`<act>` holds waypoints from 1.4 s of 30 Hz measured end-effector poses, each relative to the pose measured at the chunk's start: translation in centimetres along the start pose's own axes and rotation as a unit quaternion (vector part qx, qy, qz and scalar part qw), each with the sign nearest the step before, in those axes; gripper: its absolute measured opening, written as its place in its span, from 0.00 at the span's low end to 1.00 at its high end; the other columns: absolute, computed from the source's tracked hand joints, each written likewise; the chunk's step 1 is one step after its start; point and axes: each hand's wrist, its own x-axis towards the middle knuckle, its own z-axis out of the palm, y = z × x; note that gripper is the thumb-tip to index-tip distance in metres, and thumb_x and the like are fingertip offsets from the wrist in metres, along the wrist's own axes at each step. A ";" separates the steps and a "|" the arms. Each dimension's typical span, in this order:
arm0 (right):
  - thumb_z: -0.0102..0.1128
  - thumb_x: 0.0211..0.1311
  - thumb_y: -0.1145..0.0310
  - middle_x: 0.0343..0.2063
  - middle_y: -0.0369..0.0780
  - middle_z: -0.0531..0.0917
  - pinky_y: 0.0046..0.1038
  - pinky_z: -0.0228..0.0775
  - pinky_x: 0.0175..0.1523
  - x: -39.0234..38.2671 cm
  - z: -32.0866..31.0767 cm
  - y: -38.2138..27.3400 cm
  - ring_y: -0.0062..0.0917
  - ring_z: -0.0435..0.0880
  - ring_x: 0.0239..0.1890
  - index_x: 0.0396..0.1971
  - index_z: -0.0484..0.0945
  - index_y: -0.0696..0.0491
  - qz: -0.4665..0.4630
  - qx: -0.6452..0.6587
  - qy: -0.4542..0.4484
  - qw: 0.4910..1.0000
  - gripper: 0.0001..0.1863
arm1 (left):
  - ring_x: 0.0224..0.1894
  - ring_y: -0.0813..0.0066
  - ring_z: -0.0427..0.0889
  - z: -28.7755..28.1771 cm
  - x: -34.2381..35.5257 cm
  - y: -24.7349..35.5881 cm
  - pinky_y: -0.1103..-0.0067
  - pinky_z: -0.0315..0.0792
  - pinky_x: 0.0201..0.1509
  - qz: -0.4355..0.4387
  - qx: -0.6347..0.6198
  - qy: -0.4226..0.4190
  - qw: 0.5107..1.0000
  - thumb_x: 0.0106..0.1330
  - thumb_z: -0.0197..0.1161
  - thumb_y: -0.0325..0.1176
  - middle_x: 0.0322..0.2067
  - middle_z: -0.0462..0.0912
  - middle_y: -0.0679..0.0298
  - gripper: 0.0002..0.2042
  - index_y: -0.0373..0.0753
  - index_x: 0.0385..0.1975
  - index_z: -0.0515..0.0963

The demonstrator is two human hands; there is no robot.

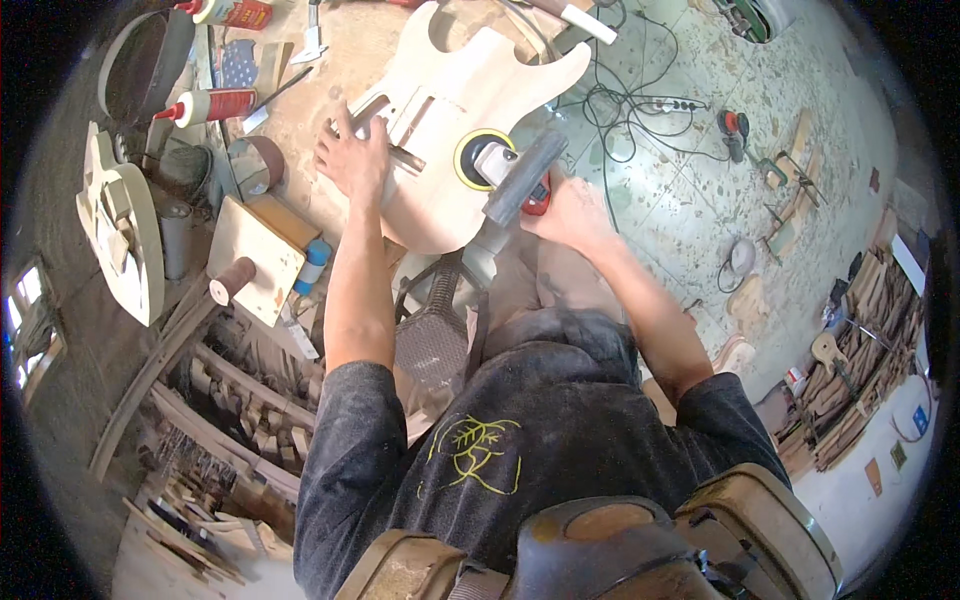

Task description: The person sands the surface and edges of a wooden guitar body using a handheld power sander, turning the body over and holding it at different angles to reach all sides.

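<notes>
A pale, unfinished wooden electric guitar body (478, 92) lies over the edge of the workbench, with cavities cut in its face. My left hand (352, 158) rests on its left side, fingers spread, beside the long cut slots. In my right hand (577, 212) is a power sander (496, 164), its red part showing at my fingers. The sander's round, yellow-rimmed pad sits against the face of the body near the lower right edge. A grey tube-like part of the tool hides some of the body and my right fingers.
Two red-and-white glue bottles (214, 106) lie on the bench (345, 45) at the left. Another guitar body (125, 235) stands at the far left. A black cable (625, 105) coils over the speckled floor at right. A stool (432, 345) stands below the bench edge.
</notes>
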 end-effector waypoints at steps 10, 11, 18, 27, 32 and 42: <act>0.73 0.45 0.50 0.32 0.55 0.87 0.47 0.80 0.46 0.4 -0.2 -0.2 0.52 0.88 0.38 0.45 0.78 0.59 0.038 -0.020 -0.010 0.999 0.32 | 0.70 0.47 0.62 -0.1 -0.2 -0.2 0.54 0.50 0.75 -0.002 0.002 -0.002 1.000 0.63 0.60 0.58 0.67 0.68 0.47 0.36 0.54 0.72 0.68; 0.72 0.46 0.52 0.32 0.55 0.87 0.48 0.80 0.45 0.2 0.1 0.0 0.52 0.87 0.38 0.48 0.76 0.57 0.027 -0.026 0.002 0.999 0.32 | 0.70 0.47 0.62 -0.1 -0.1 -0.1 0.54 0.50 0.75 -0.001 -0.002 -0.002 1.000 0.63 0.60 0.58 0.67 0.68 0.47 0.36 0.54 0.72 0.68; 0.72 0.47 0.56 0.34 0.54 0.87 0.49 0.79 0.48 0.7 -0.7 -1.0 0.52 0.87 0.41 0.51 0.73 0.56 0.046 -0.008 0.003 0.999 0.33 | 0.71 0.48 0.62 0.1 0.2 -0.5 0.53 0.50 0.75 -0.003 0.000 0.000 1.000 0.64 0.58 0.59 0.67 0.68 0.47 0.36 0.56 0.72 0.67; 0.71 0.48 0.55 0.34 0.52 0.87 0.49 0.79 0.47 1.4 0.2 0.9 0.53 0.87 0.40 0.52 0.72 0.55 0.111 0.041 0.118 0.986 0.32 | 0.72 0.48 0.61 -0.1 0.1 0.2 0.54 0.50 0.76 0.005 0.006 0.001 1.000 0.64 0.59 0.59 0.68 0.67 0.50 0.35 0.56 0.73 0.66; 0.71 0.48 0.54 0.36 0.51 0.87 0.48 0.78 0.49 2.2 -1.3 1.4 0.52 0.86 0.43 0.52 0.72 0.56 0.141 0.020 0.128 0.982 0.33 | 0.72 0.48 0.61 -0.4 -0.1 -0.1 0.55 0.49 0.76 0.000 0.003 -0.006 1.000 0.64 0.59 0.58 0.69 0.67 0.50 0.35 0.56 0.73 0.67; 0.71 0.48 0.55 0.38 0.52 0.87 0.49 0.77 0.47 3.5 -7.2 4.6 0.52 0.86 0.43 0.53 0.71 0.55 0.120 -0.048 0.200 0.971 0.34 | 0.71 0.49 0.63 -0.3 0.1 -0.2 0.53 0.49 0.75 0.006 0.004 0.005 1.000 0.64 0.59 0.60 0.68 0.68 0.51 0.36 0.56 0.73 0.67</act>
